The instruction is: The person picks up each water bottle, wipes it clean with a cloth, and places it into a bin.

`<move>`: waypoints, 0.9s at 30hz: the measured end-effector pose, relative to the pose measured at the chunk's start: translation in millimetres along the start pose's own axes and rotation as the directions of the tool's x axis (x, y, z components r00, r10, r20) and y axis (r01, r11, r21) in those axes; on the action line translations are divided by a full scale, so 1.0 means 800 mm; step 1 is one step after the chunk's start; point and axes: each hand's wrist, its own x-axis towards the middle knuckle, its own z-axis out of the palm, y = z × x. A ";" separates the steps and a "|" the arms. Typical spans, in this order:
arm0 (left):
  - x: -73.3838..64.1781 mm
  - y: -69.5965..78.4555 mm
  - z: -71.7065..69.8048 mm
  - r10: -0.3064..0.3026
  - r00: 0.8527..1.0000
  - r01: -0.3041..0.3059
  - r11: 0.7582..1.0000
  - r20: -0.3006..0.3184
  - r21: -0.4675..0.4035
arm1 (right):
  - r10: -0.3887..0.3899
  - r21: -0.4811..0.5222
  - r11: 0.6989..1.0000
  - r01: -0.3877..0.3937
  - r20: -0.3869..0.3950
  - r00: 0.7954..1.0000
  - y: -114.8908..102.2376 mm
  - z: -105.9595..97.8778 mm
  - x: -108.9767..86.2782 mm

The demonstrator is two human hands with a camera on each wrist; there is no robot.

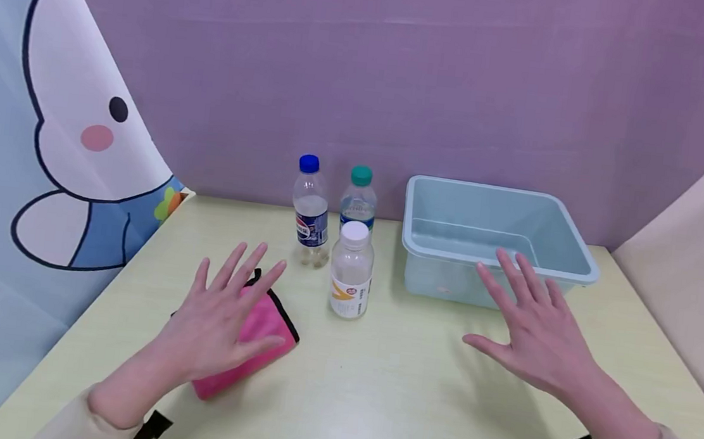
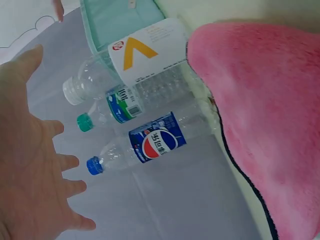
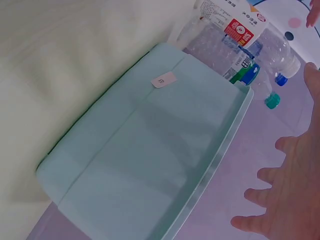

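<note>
Tabletop lying beneath a spread left hand and a spread right hand

The left hand is hovering above a pink cloth, its fingers and thumb fanning apart and holding nothing. The cloth is lying on the left part of the table, showing a black edging along its border (the hand is hiding much of it in the head view).

The right hand is hovering on the near side of a pale blue tub, likewise holding nothing, its fingers spreading and its fingertips overlapping the tub's front in the head view. The tub is standing toward the back right, and a small tag is showing on it in the right wrist view.

Three clear bottles are standing upright between the hands. A white-capped bottle is standing nearest, its label carrying an orange mark; a green-capped bottle is standing behind it, partly hidden; a blue-capped bottle is standing to the left, wearing a blue label. A purple backdrop is hanging behind them.
</note>
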 end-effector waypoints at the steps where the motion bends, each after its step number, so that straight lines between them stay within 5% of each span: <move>1: -0.001 -0.001 0.001 0.001 1.000 -0.001 1.000 0.000 0.001 | 0.000 0.002 1.000 0.000 0.001 1.000 0.000 0.000 0.001; 27: -0.006 -0.033 0.026 0.004 0.998 0.008 0.985 0.070 -0.174 | -0.008 0.161 0.987 -0.006 0.088 0.996 -0.015 0.010 0.041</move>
